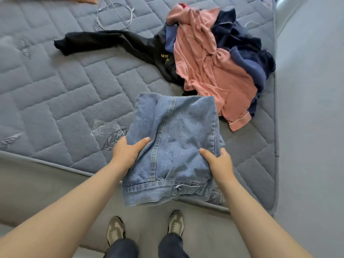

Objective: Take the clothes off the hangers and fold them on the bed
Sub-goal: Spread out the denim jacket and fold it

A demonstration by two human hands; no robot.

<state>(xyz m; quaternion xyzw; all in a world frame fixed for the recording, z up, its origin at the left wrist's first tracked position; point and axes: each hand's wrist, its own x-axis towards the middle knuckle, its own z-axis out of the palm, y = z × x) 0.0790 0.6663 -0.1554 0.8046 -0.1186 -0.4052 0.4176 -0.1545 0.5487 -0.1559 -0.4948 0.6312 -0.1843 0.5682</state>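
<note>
Left hand: you're gripping jacket side.
Right hand: you're gripping opposite side.
Care: be keeping folds level, near pile.

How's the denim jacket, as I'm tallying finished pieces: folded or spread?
Folded: the denim jacket is a compact layered bundle, gripped by the left hand and right hand.

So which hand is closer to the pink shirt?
Right. The right hand grips the denim jacket on the side nearest the pink shirt, below its cuff; the left hand grips the far side.
</note>
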